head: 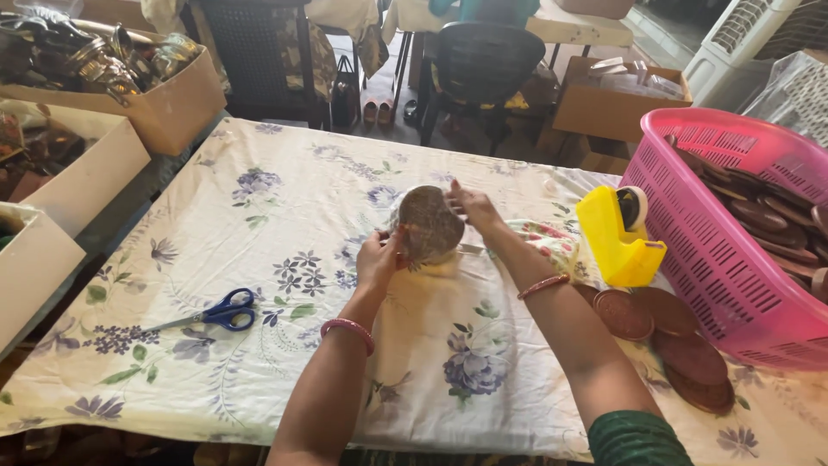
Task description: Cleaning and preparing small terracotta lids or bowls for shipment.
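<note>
Both my hands hold a round brown disc wrapped in clear plastic, tilted up above the flowered tablecloth. My left hand grips its lower left edge. My right hand pinches the upper right edge. A yellow tape dispenser stands just right of my right forearm. Several bare brown discs lie in a row on the cloth beside my right arm.
A pink plastic basket with several more brown discs sits at the right. Blue-handled scissors lie at the left. Cardboard boxes of wrapped items line the left edge. Black chairs stand beyond the table.
</note>
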